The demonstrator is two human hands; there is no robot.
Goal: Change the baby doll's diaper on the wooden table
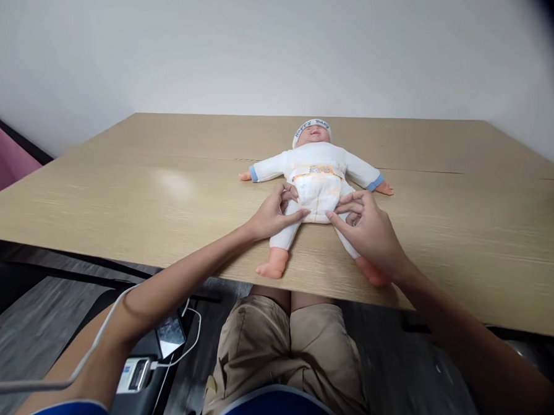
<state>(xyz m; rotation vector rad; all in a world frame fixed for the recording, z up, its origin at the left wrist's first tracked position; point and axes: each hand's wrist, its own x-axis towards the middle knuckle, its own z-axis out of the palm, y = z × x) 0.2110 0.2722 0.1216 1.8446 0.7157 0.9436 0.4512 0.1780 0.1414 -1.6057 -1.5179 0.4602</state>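
Note:
A baby doll (318,152) in a white suit with blue cuffs and a white cap lies on its back on the table, its arms spread and its feet toward me. Around its hips sits a white diaper (318,193) with a printed orange-edged band at the waist. My left hand (280,212) has its thumb and fingers closed on the diaper's edge at the left leg. On the other side, my right hand (363,218) pinches the diaper's edge by the right leg and covers part of that leg.
The wooden table (118,191) reaches back to a pale wall. Below it at left, a white power bank (133,375) and a phone (170,337) lie on a dark seat, with a white cable (197,335). A pink cloth (0,154) hangs at far left.

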